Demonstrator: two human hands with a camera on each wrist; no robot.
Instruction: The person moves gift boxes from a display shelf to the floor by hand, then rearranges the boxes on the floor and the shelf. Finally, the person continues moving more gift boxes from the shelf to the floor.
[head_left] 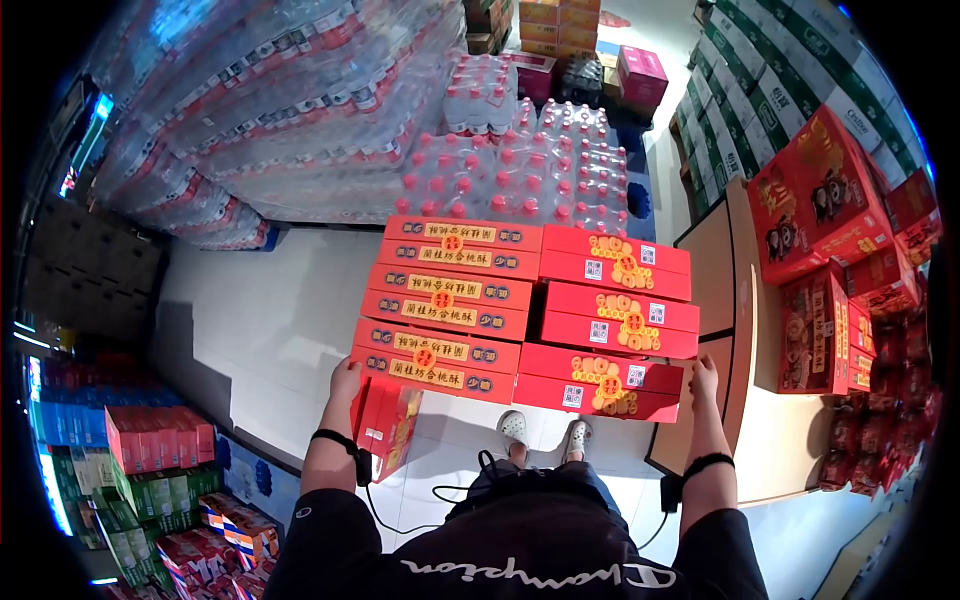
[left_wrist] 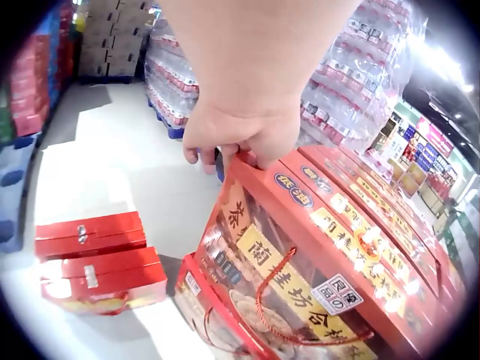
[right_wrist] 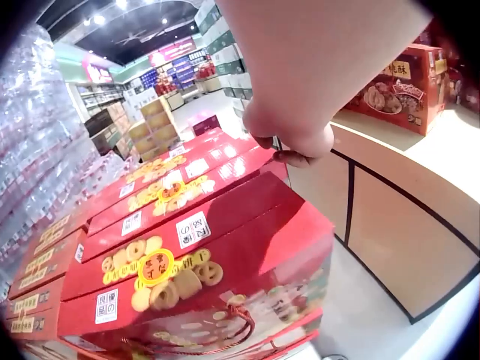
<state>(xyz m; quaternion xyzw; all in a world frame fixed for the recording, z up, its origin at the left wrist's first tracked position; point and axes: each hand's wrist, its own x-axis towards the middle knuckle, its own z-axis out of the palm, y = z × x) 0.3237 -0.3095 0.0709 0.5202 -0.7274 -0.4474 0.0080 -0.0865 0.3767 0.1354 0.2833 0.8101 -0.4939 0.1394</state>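
Two columns of red gift boxes stand in front of me, orange-topped walnut pastry boxes [head_left: 440,375] on the left and cookie boxes [head_left: 600,382] on the right. My left hand [head_left: 345,382] grips the outer end of the nearest pastry box, its bent fingers at the top edge in the left wrist view. At the opposite side, my right hand [head_left: 705,382] holds the outer end of the cookie boxes with curled fingers, partly hidden by the wrist. Red cord handles [left_wrist: 277,281] hang on the front of the pastry box. Another red box shows underneath it.
Shrink-wrapped bottles [head_left: 500,165] stand behind the boxes, with a tall wrapped stack [head_left: 300,110] to the left. A wooden counter [head_left: 765,400] bearing red gift packs [head_left: 825,200] runs along the right. More red boxes [left_wrist: 101,270] sit on the floor at left.
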